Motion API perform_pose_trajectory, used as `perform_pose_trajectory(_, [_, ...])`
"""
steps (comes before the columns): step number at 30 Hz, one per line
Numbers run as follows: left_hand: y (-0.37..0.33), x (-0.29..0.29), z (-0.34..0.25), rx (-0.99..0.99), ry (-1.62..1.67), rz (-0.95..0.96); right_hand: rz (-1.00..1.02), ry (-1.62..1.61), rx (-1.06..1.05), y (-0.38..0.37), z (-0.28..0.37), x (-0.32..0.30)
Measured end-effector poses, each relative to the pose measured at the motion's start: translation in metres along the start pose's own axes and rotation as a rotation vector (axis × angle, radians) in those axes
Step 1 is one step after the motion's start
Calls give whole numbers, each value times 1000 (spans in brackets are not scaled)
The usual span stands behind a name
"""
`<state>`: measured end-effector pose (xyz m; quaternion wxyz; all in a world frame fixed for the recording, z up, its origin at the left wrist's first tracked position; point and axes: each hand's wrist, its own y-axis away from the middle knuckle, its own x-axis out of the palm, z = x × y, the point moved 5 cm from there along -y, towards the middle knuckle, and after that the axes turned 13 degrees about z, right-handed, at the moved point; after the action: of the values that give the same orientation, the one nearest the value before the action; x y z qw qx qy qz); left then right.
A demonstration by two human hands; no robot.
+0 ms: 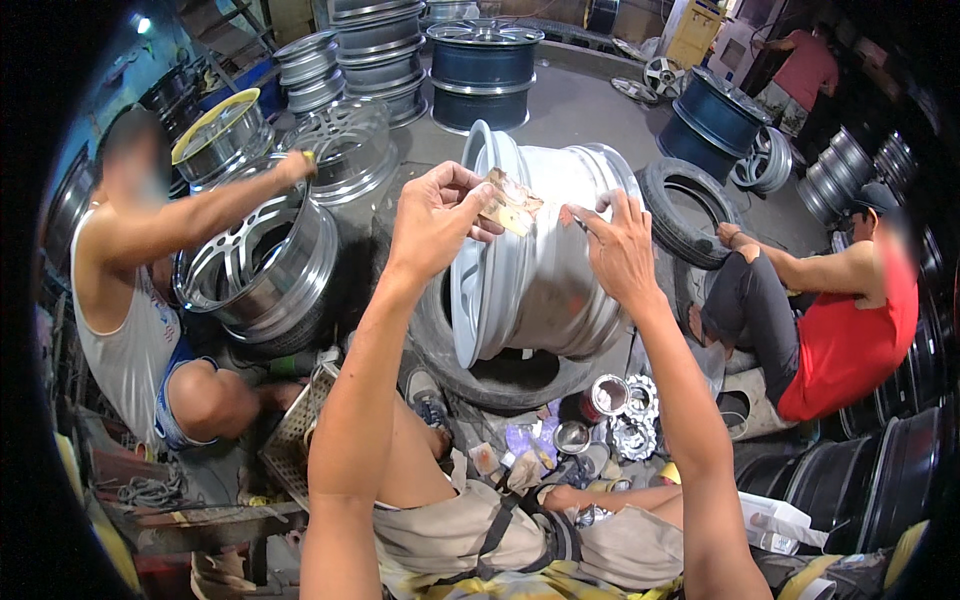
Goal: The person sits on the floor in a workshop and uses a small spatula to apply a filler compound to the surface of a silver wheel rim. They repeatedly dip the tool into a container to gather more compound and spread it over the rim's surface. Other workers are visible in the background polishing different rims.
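Observation:
My left hand [445,215] is closed, pinching a small creased piece of tan card [512,203] with pale smears between thumb and fingers. In front of me a grey wheel rim [555,290] lies on its side, its barrel facing me, on a black tire [500,385]. Over the right part of the barrel is my right hand [625,250], fingers bent and drawn together. A small reddish bit shows at its fingertips, too small to make out. Both hands are at the top of the barrel, a short gap apart.
A person in a white top sits at the left by a polished rim [255,260]; another in red sits at the right, one hand by a loose tire [690,205]. Open cans [607,397] stand near my feet. Stacked rims [375,55] rise behind. A basket [300,435] is at lower left.

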<state>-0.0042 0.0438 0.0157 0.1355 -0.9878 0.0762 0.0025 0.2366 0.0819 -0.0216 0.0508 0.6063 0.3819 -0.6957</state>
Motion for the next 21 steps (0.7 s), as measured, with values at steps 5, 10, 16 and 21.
perform_pose_trajectory(5, [-2, 0, 0, 10, 8, -4, -7, -53, -40, -24, -8, 4])
perform_pose_trajectory(10, [-2, 0, -1, -7, -26, -6, 42, -83, -87, -33, -5, 3])
perform_pose_trajectory(16, [-3, -3, 2, 11, -4, 3, 101, -69, -93, -13, 0, -1])
perform_pose_trajectory(21, [-1, -2, 1, -2, -35, -5, 100, -82, -72, 16, 1, 2])
